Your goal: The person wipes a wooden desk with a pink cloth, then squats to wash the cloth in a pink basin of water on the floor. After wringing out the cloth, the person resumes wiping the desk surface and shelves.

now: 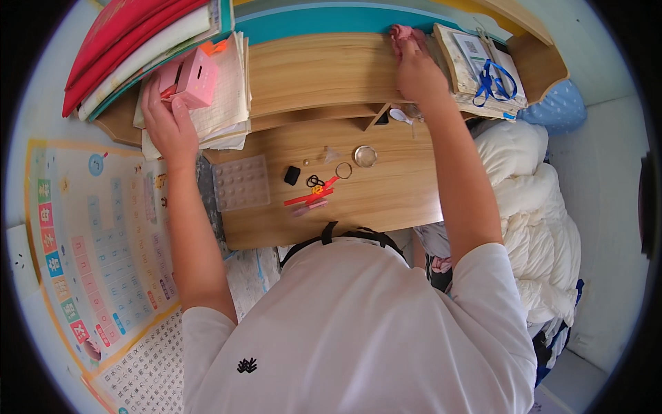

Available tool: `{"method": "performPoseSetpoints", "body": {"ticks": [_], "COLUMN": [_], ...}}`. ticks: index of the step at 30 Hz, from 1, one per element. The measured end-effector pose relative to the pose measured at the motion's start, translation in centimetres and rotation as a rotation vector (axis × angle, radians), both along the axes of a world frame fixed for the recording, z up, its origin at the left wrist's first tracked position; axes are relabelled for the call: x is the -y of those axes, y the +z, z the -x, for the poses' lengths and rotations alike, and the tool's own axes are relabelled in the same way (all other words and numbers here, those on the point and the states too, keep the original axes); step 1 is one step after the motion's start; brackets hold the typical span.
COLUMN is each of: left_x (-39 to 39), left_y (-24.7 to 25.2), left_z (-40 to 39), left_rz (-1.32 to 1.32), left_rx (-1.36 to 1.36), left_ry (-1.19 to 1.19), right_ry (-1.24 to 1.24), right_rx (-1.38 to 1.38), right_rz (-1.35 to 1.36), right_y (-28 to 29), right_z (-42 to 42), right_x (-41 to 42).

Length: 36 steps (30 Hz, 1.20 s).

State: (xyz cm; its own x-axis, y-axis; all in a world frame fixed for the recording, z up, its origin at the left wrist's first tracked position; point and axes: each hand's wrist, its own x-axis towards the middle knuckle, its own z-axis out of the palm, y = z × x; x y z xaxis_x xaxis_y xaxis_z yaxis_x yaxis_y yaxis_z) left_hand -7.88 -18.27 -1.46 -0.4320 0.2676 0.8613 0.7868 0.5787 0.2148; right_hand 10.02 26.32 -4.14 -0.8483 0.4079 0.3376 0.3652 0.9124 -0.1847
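Observation:
On the left of the wooden shelf, my left hand [170,121] rests against a small pink box [199,80] with a slot, which stands on a stack of papers [230,106]. Something red shows beside its fingers; whether they grip the box cannot be told. At the shelf's back right, my right hand [421,75] presses on a crumpled pink cloth [406,35], close to a pile of worn books [447,59]. Bare wood of the shelf [320,72] lies between both hands.
Red folders [129,46] lean at upper left. Below, the desk [362,207] holds a clear plastic tray [242,182], a black object [292,175], hair ties [314,181], red strips [310,197], a round clear dish [365,156] and a white spoon [400,116]. White bedding [538,222] is at right.

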Motion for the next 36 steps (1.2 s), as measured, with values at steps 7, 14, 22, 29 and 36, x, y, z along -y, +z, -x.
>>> {"method": "performPoseSetpoints", "body": {"ticks": [7,14,22,29,36], "left_x": [0.1,0.3,0.0,0.1,0.1], "left_y": [0.1,-0.1,0.0,-0.2,-0.2], "left_z": [0.1,0.4,0.1,0.2,0.2], "left_rz": [0.025,0.033,0.015,0.014,0.026], "left_rx": [-0.043,-0.042,-0.016,-0.043,-0.082], "left_ry": [-0.001,-0.016,0.002,0.013,0.006], "right_ry": [-0.02,0.222,0.353,0.369,0.253], "right_rx": [0.006,0.081,-0.165,-0.01,-0.181], "right_rz": [0.052,0.048,0.037,0.041,-0.133], "right_y": [-0.6,1.8,-1.6,0.2,0.6], "right_z": [-0.4,6.8,10.5,3.5,-5.6], "right_x": [0.6,14.1,22.2,21.0,4.7]}}
